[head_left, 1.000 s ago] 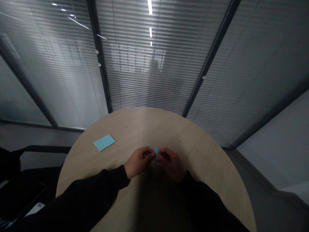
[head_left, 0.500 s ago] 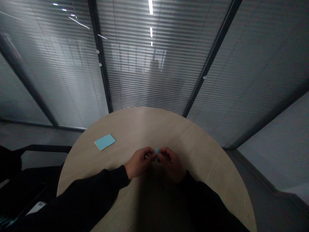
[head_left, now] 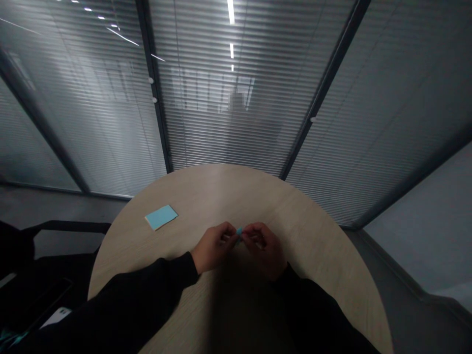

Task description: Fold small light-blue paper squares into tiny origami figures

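Your left hand (head_left: 214,247) and right hand (head_left: 264,250) both pinch the blue paper (head_left: 239,231) above the table (head_left: 221,194), seemingly mid-fold; crease carefully.

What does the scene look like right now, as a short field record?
left hand: pinching the small blue paper piece
right hand: pinching the same piece from the other side
blue pad: flat on the round table, apart from both hands, on the left-hand side
backdrop: glass wall with blinds
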### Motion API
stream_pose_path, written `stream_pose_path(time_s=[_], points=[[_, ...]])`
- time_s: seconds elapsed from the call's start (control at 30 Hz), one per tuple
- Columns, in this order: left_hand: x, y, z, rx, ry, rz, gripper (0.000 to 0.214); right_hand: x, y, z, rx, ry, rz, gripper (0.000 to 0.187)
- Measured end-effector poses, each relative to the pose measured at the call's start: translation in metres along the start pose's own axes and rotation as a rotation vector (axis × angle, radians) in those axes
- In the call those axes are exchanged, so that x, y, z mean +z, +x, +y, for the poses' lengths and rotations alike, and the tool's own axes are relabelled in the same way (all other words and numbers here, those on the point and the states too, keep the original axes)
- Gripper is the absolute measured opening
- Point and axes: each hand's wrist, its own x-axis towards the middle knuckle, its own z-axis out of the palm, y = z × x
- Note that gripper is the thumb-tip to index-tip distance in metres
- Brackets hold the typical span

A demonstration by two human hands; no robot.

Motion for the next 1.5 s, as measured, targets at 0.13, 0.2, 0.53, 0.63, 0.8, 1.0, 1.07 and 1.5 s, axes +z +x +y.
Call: stream_pose_path(time_s=[0.13,0.2,0.53,0.63,0.8,1.0,1.07,1.5], points=[[0.002,0.000,-0.002,-0.042,-0.045,-0.011,0.022,-0.001,0.001,-0.001,-0.053,-0.072,-0.013,0.013],[0.003,0.000,-0.003,-0.060,-0.071,-0.017,0.022,-0.001,0.001,-0.001,-0.041,-0.070,0.006,0.017],[0.004,0.001,-0.006,-0.087,-0.143,-0.034,0.022,-0.002,0.003,0.002,-0.237,-0.282,0.026,0.011],[0.005,0.001,-0.011,-0.111,-0.151,0.017,0.025,-0.002,0.003,0.005,-0.236,-0.303,0.073,0.013],[0.008,0.002,-0.015,-0.195,-0.250,0.064,0.033,0.000,0.002,0.004,-0.287,-0.410,0.106,0.010],[0.010,0.001,-0.012,-0.232,-0.290,0.119,0.033,0.001,0.001,-0.002,-0.385,-0.571,0.132,0.010],[0.011,0.001,-0.012,-0.237,-0.315,0.117,0.033,0.001,0.001,-0.001,-0.429,-0.632,0.151,0.010],[0.010,0.000,-0.006,-0.229,-0.337,0.080,0.035,0.001,0.006,0.003,-0.174,-0.368,0.127,0.012]])
